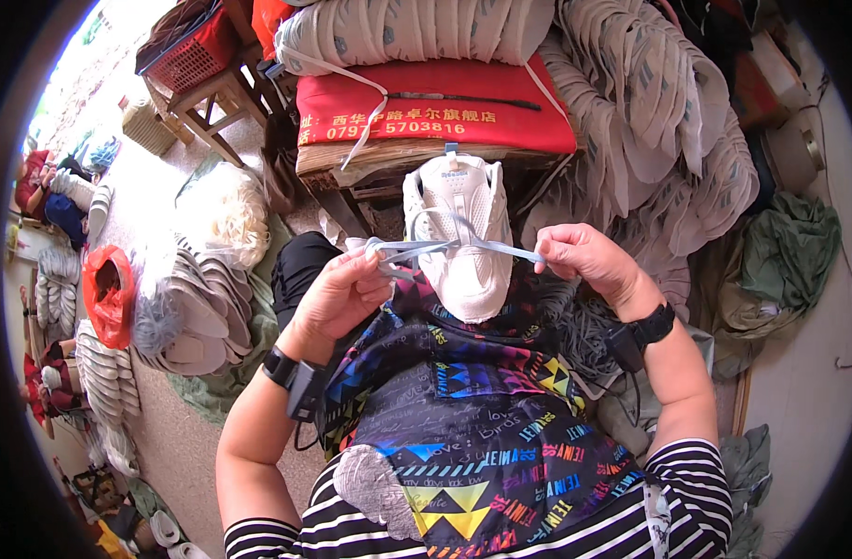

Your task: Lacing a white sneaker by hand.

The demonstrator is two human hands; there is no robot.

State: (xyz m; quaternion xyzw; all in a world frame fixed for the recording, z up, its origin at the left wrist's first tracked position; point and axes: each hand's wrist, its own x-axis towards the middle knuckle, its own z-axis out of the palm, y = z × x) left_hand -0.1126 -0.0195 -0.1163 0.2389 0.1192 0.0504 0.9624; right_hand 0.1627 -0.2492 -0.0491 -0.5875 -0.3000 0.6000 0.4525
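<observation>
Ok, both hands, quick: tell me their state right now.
Left hand: closed, pinching the pale lace between thumb and fingers.
Right hand: closed, pinching another stretch of that lace, to the right of the white shoe.

- See a red cloth (463,129) over the wooden table (337,166), bearing stacked pale shoe pieces (417,33) and a thin dark rod (464,99).
- Find a red basket (193,58) on the wooden stool (198,96).
- Note on the floor (170,419) a red bag (104,321) and a green sheet (212,396).
</observation>
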